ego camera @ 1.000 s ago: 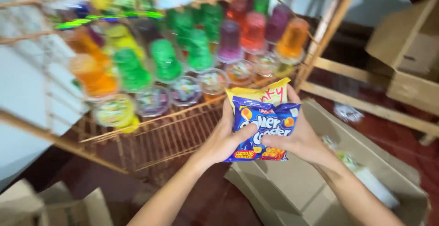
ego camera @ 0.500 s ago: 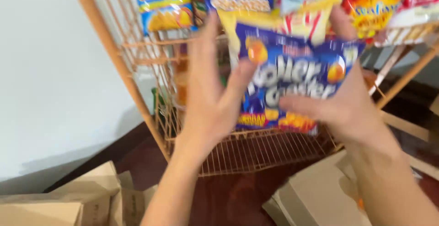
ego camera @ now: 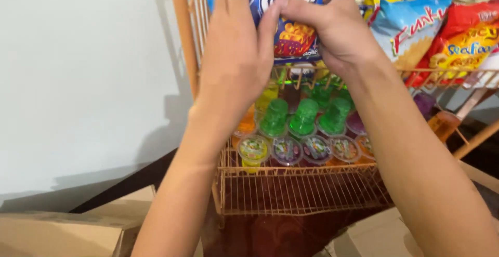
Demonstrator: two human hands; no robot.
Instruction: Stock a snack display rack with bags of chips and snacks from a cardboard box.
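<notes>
Both my hands are raised to the upper shelf of an orange wire rack (ego camera: 291, 205). My left hand (ego camera: 236, 54) and my right hand (ego camera: 332, 25) together grip a blue snack bag (ego camera: 291, 33) with a red and yellow picture, pressed against the shelf's front rail. The bag's top runs out of view. Just below my hands, green jelly cups (ego camera: 304, 116) and other coloured ones stand in rows on the lower shelf.
More snack bags fill the upper shelf to the right: a light blue bag (ego camera: 410, 25) and a red and yellow bag (ego camera: 462, 41). A white wall (ego camera: 78, 80) is on the left. Cardboard boxes (ego camera: 62, 231) lie on the dark floor below.
My hands have lifted the blue bag from over the open box up to the top shelf. The view swung from the jelly cups to the snack shelf.
</notes>
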